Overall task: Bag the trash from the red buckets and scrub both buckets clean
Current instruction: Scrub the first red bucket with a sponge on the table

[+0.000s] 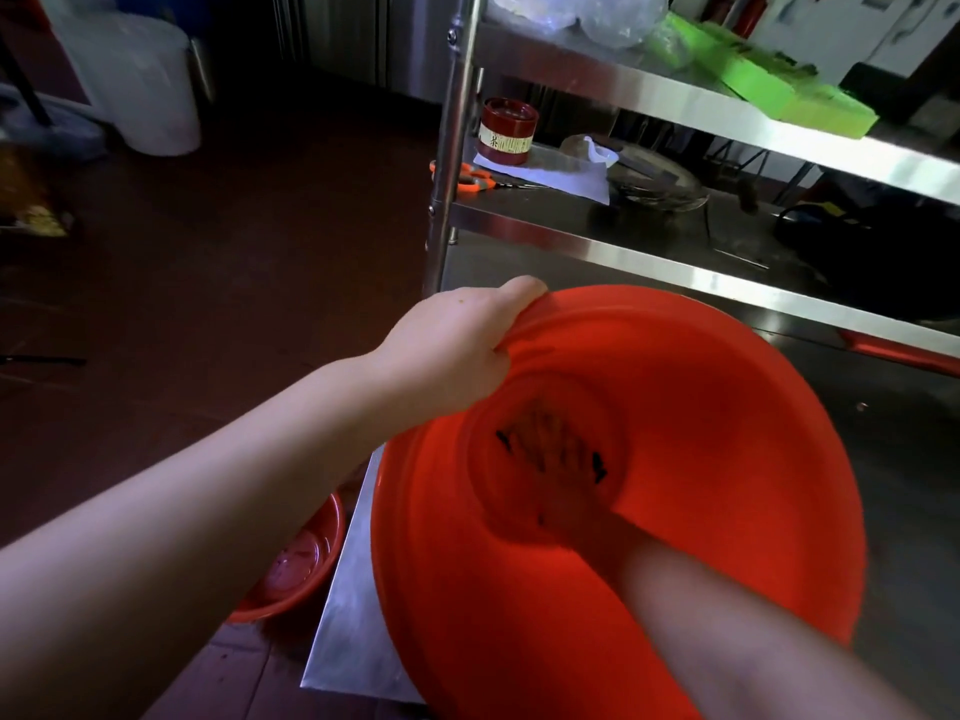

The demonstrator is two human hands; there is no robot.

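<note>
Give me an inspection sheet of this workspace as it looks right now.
Surface: steel table, part covered by a bucket.
Job's things: tilted bucket over the table, dark bits at its bottom; floor bucket beside the table.
Clutter: scissors, tin and paper on shelf; green blocks above.
Hands: left hand grips the tilted bucket's rim; right hand deep inside, blurred.
Cables: nothing seen.
Surroundings: white bin, dark floor.

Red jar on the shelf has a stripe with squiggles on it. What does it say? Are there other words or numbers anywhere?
Cream label band on the red jar: dark characters, too blurred to read.
Marks on the white papers at the top right: too small and blurred to read.
Inside of the red bucket: no writing shows.
So nothing here can be quoted.
</note>
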